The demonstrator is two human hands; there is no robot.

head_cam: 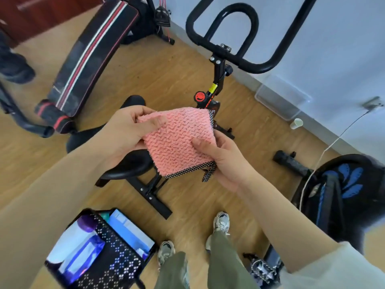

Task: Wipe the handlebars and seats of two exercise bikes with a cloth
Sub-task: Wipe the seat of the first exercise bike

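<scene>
A folded pink cloth (179, 140) with a black-and-white dotted trim is held in mid-air between both hands. My left hand (127, 132) pinches its upper left corner; my right hand (223, 159) grips its lower right edge. Below the cloth stands a black exercise bike, its black seat (125, 165) partly hidden under my left hand and its looped black handlebars (227, 24) farther ahead near the wall. The second bike, black with a blue-patterned wheel (350, 184), is at the right edge.
A black, red-striped sit-up bench (89, 57) lies at the upper left. An open basket of bottles and packs (100, 249) sits on the wooden floor at lower left. A clear box (281, 99), a paper cup (296, 123) and a white cable (325, 151) are by the wall.
</scene>
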